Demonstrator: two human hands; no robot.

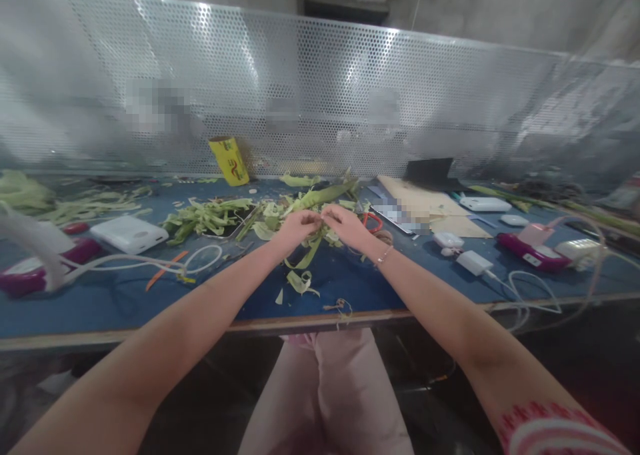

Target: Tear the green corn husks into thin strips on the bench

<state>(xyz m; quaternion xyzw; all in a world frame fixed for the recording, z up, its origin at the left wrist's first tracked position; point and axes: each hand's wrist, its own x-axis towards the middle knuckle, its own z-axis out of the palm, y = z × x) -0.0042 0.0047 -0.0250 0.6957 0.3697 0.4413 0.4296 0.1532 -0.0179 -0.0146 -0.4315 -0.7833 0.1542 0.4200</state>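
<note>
My left hand and my right hand meet fingertip to fingertip over the middle of the blue table. Both have their fingers pinched together; whatever lies between them is too small and hidden to name. Under and behind them spreads a loose pile of pale green leafy husks, with a long green husk lying across its back. One curled green strip hangs or lies just below my left fingers. Red scissor handles show beside my right hand, partly covered, near a brown coil by the wrist.
Left of the pile are stripped green pieces, a white box-shaped device, white cables and a purple power strip. A yellow tube leans at the back. Rightward lie brown paper, a white charger and another purple strip.
</note>
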